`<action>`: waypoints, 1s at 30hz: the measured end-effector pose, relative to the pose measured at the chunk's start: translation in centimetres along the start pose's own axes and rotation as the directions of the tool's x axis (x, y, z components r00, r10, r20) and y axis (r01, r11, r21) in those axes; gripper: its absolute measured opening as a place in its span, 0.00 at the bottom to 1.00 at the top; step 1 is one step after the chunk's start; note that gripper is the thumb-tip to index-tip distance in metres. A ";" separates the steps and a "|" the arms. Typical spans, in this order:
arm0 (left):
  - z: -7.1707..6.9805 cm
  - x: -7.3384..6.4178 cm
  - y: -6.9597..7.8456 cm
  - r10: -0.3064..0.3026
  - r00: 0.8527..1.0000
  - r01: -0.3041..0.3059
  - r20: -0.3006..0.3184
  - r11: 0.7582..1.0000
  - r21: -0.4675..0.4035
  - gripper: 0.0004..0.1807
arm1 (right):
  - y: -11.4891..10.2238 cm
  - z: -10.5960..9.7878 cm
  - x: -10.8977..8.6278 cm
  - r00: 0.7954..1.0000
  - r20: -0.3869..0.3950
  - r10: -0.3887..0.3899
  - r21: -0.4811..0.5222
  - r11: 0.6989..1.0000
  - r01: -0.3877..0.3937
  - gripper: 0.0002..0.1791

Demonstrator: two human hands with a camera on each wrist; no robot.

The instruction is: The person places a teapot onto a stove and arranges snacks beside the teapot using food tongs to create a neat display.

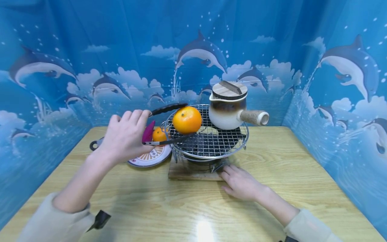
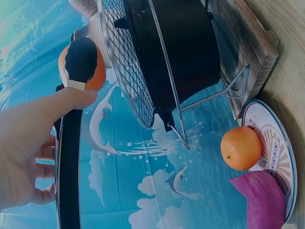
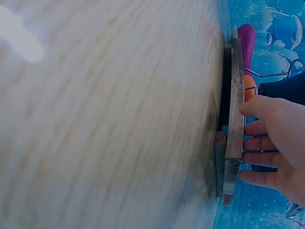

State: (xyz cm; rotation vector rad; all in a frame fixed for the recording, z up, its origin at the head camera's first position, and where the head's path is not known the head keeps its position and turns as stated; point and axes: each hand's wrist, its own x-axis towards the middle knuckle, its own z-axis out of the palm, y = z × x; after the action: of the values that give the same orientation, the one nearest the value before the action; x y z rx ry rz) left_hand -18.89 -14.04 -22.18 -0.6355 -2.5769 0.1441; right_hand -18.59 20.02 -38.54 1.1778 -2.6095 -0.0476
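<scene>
Orange [image 2: 100, 74] in tongs [image 2: 71, 148], partly hidden behind them.

I count two hands, a left hand [image 1: 128, 132] and a right hand [image 1: 242, 183]. Oranges make two: one orange [image 1: 187, 120] between the arms of the only tongs [image 1: 169, 108], one orange [image 1: 159, 135] at the single plate [image 1: 164, 155], toward the tabletop's [image 1: 136, 208] far left corner, with one sweet potato [image 2: 263, 202]. Nearer the far edge's middle: one board [image 1: 193, 175], one stove [image 2: 183, 52], one rack [image 1: 231, 137], one pot [image 1: 225, 116].
</scene>
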 end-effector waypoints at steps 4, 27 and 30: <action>0.0 0.2 0.2 0.025 0.999 -0.025 -0.023 1.000 -0.004 0.52 | 0.1 0.0 0.1 1.000 -0.006 -0.007 -0.003 1.000 0.007 0.20; -0.2 1.2 2.1 0.085 0.996 -0.086 -0.018 0.996 -0.027 0.53 | 0.2 0.2 0.0 0.998 -0.051 -0.034 -0.013 0.999 0.033 0.19; 0.0 1.3 2.3 0.090 0.996 -0.090 -0.013 0.996 -0.024 0.53 | 0.2 0.2 -0.1 0.998 -0.056 -0.037 -0.018 0.999 0.036 0.19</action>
State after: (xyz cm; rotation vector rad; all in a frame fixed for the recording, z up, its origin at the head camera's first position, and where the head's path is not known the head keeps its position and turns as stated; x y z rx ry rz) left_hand -18.92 -11.39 -22.08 -0.7599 -2.5432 0.1384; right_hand -18.72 20.21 -38.73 1.2035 -2.5341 -0.0424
